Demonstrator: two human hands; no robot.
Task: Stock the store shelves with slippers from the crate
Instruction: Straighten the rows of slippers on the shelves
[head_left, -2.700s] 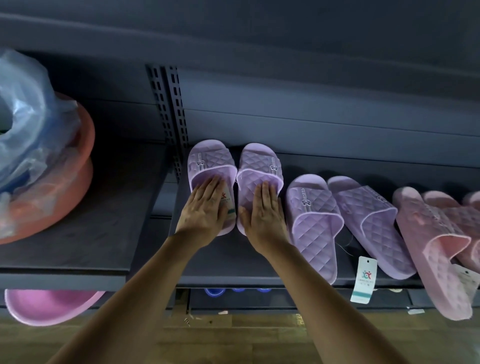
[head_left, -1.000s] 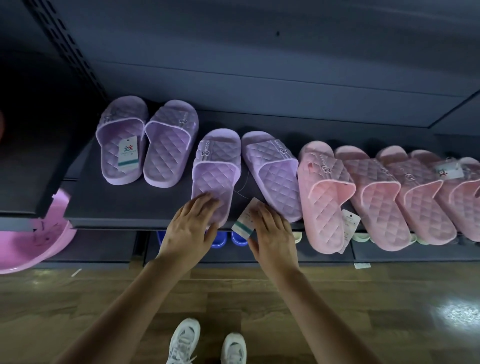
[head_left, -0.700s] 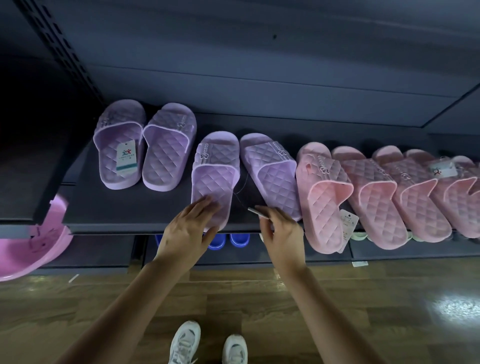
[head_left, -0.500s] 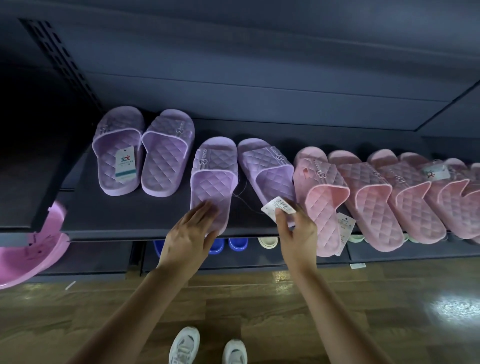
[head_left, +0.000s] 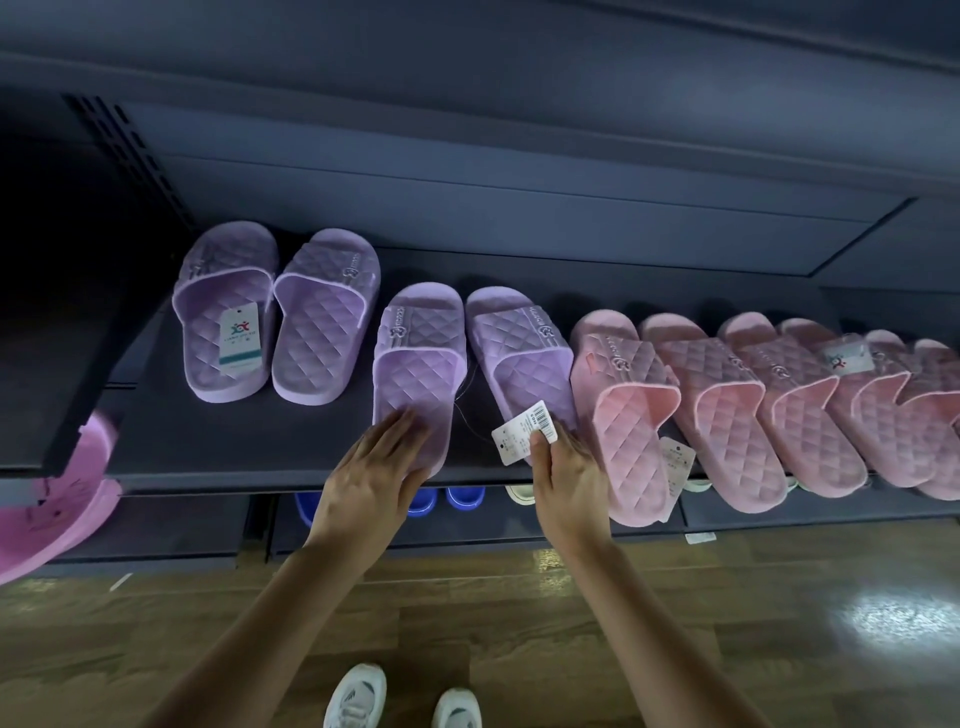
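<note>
A dark shelf (head_left: 270, 447) carries a row of quilted slippers. At the left sits one lilac pair (head_left: 275, 317), set back and straight. A second lilac pair lies nearer the front edge: its left slipper (head_left: 418, 358) has my left hand (head_left: 371, 475) resting flat on the heel, fingers straight. Its right slipper (head_left: 519, 358) lies angled. My right hand (head_left: 566, 478) pinches that pair's white price tag (head_left: 524, 436) between thumb and fingers, over the slipper's heel. A thin thread runs from the tag between the two slippers. No crate is in view.
Several pink slippers (head_left: 727, 405) overlap along the shelf to the right, the nearest one (head_left: 631, 415) touching my right hand. A pink basin (head_left: 52, 514) sticks out at lower left. Blue and pale slippers (head_left: 465, 499) sit on the lower shelf. Wooden floor and my white shoes (head_left: 400, 696) are below.
My right hand has lifted the price tag from the shelf edge and turned it over above the right slipper's heel. My left hand stays on the left slipper's heel.
</note>
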